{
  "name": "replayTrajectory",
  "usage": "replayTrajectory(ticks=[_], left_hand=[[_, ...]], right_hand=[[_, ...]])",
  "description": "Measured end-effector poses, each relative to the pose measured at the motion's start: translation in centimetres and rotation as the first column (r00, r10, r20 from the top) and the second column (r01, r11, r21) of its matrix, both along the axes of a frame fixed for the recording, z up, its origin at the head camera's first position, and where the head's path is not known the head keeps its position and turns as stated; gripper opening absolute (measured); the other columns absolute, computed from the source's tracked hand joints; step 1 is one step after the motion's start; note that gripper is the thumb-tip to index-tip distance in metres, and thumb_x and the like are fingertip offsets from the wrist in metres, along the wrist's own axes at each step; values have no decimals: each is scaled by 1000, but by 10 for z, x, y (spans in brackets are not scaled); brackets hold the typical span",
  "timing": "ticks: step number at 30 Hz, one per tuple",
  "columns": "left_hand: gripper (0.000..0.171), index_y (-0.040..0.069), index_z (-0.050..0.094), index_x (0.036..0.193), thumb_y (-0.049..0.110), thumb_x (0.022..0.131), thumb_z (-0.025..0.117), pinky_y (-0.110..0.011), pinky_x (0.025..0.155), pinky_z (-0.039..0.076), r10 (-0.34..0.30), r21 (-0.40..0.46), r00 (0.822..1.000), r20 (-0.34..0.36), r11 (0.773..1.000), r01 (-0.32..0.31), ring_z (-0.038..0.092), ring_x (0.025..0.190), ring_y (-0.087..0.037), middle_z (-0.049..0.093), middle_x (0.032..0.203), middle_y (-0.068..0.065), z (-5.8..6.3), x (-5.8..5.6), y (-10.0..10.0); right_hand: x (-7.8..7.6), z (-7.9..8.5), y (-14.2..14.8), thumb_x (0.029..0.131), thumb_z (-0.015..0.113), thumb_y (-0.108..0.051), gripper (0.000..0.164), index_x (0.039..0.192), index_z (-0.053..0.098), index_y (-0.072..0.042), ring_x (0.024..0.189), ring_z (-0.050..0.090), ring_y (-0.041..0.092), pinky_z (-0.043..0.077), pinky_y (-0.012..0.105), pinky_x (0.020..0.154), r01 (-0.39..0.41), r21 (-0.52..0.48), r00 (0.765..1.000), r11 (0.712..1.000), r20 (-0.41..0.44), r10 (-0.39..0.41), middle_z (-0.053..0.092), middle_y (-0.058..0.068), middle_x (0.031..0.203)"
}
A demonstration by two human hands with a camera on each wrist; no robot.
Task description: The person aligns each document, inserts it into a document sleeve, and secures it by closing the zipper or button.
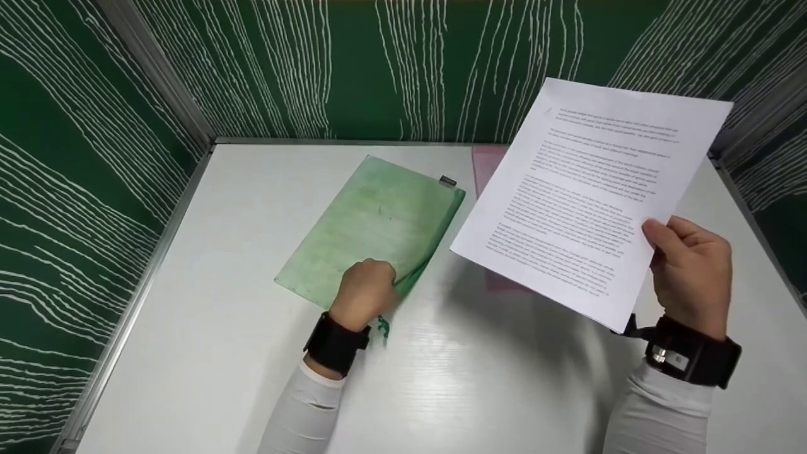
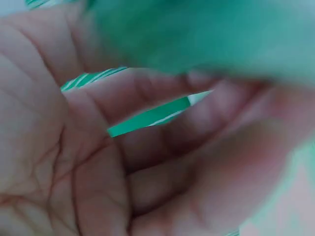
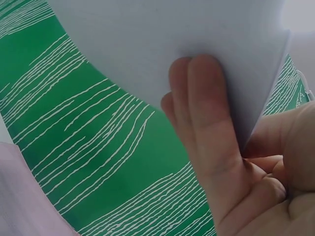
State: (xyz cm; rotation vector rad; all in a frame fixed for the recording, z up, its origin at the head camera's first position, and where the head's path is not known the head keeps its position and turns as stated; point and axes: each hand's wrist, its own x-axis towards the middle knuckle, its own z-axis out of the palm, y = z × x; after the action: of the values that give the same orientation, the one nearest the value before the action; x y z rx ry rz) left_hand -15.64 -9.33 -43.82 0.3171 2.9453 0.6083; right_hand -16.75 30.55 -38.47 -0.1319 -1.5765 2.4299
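Observation:
A green file pouch (image 1: 359, 221) lies slanted on the table, a small black tag at its upper right corner. My left hand (image 1: 365, 290) grips its lower right edge, which is bunched up at the fingers. In the left wrist view the green material (image 2: 206, 39) appears blurred over the curled fingers. Raised above the table on the right, a printed sheet of paper (image 1: 580, 202) is pinched at its right edge by my right hand (image 1: 690, 271). The right wrist view shows the thumb on one side of the paper (image 3: 147, 49) and straight fingers (image 3: 209, 98) against the other.
Behind the paper a pink folder (image 1: 485, 165) lies on the white table (image 1: 208, 252), mostly covered from view. A green cord (image 1: 383, 326) hangs from the pouch by the left wrist. Green panels with white wavy lines (image 1: 359, 69) stand along the back and sides.

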Motion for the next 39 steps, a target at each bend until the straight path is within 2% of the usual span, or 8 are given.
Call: replayTrajectory(ticks=[3,7,11,15,22,26,30,39], left_hand=[[57,20,22,53,-14,81,58,-22,46,22,29,91,989,-142,996,-16,19,55,-9,15,58,9,5,0,-4],[57,21,25,53,-12,82,60,-21,45,23,76,169,958,-277,985,-29,22,51,-8,18,56,10,12,2,-7],[55,20,29,52,-10,85,61,-21,44,26,117,226,930,-348,973,-38,28,49,-7,23,54,10,18,5,-7],[53,19,29,54,-9,86,60,-22,44,25,140,250,902,-407,967,-38,26,49,-8,22,55,9,22,7,-6],[53,19,27,57,-9,87,60,-23,46,22,163,252,864,-477,967,-44,21,53,-9,18,59,8,25,9,-3],[53,20,26,58,-10,88,59,-23,47,21,165,240,851,-499,970,-48,19,56,-9,16,61,8,30,9,0],[55,21,23,60,-9,89,59,-23,49,20,157,226,846,-509,973,-45,17,58,-10,14,62,7,33,9,2],[54,20,24,58,-9,89,58,-24,48,22,163,231,841,-516,972,-47,19,57,-10,16,61,7,36,10,7]], right_hand=[[0,0,1,93,72,4,23,114,72,13,82,76,24,61,28,64,-46,-3,999,999,18,46,77,17,109],[0,0,3,95,69,5,20,114,74,9,85,77,25,61,30,66,-114,12,992,993,48,113,77,16,109],[-1,1,4,97,69,1,19,115,76,4,86,78,24,62,31,66,-179,29,979,983,106,175,78,14,108],[-2,0,4,97,69,0,19,115,77,1,84,78,24,62,33,63,-238,26,960,971,158,231,78,13,106],[-3,-3,0,101,64,-2,22,120,75,-1,85,78,24,62,32,64,-353,55,923,934,186,338,78,12,108],[-5,-4,-6,102,62,0,23,121,74,-1,87,78,25,62,33,66,-398,39,902,917,199,383,78,14,108],[-8,-7,-11,102,62,-1,23,119,75,-3,85,78,25,62,33,66,-419,47,884,907,248,396,78,14,106],[-14,-11,-16,103,59,-2,20,117,73,-1,82,78,25,62,33,67,-468,-13,835,884,322,447,77,15,104]])
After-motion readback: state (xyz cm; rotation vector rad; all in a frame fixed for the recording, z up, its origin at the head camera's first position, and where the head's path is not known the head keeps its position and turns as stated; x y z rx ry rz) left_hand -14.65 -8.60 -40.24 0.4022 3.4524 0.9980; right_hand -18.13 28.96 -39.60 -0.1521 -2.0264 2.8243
